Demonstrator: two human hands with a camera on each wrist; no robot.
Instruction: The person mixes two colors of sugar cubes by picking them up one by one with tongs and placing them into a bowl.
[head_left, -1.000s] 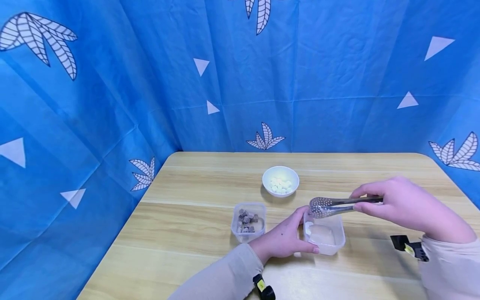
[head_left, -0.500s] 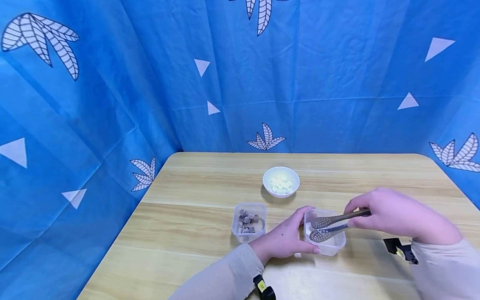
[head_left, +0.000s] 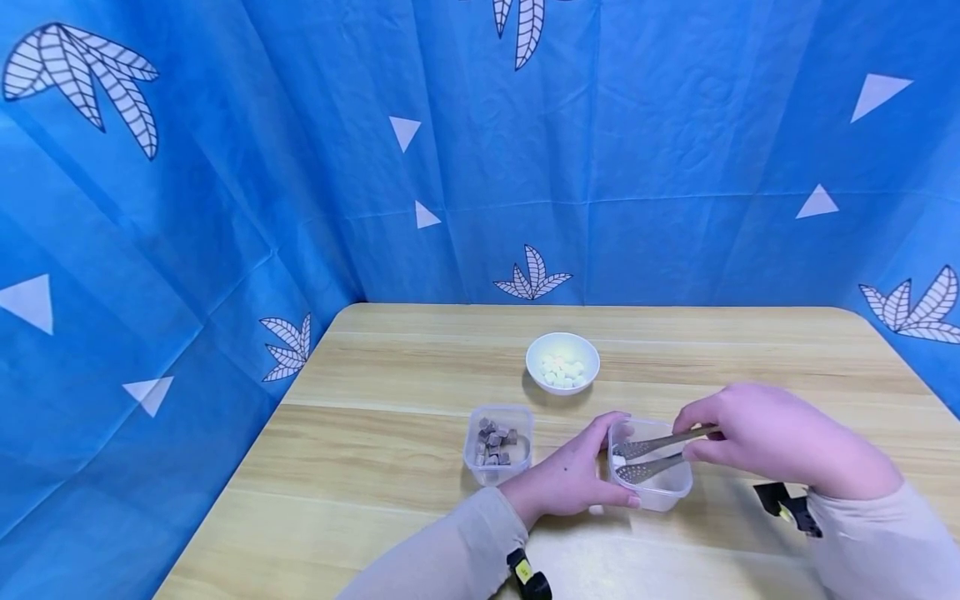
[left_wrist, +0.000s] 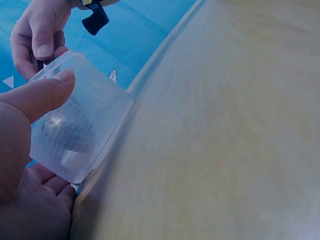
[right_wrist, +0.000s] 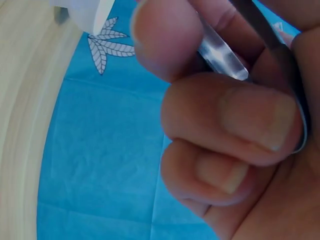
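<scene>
The right hand [head_left: 757, 433] grips a pair of metal tongs [head_left: 660, 454] by the handles, fingers curled round both arms; the right-wrist view shows the fingers [right_wrist: 235, 117] pressed close over the metal. The perforated tips reach down into a clear plastic tub [head_left: 651, 477] near the front of the wooden table [head_left: 375, 467]. They stand a little apart, and whether they touch anything inside cannot be told from above.

The left hand [head_left: 570, 479] steadies the tub, thumb over the far corner and fingers curled along its near left side, so it clasps the wall. From the left wrist, the thumb [left_wrist: 45, 95] lies on the rim and a small white piece [left_wrist: 75, 159] sits at the bottom of the tub, with the dark tips of the tongs just above it.

The tub looks thin, light and likely to slide or tip if pushed, so holding it by the wall makes sense. The white piece looks small and light; it may be soft, and smooth tong tips could let it slip, so a gentle squeeze across its middle seems best.

Left of the tub stands a second clear tub [head_left: 498, 443] with brown cubes. Farther back sits a white bowl [head_left: 562, 362] holding more pale pieces.
</scene>
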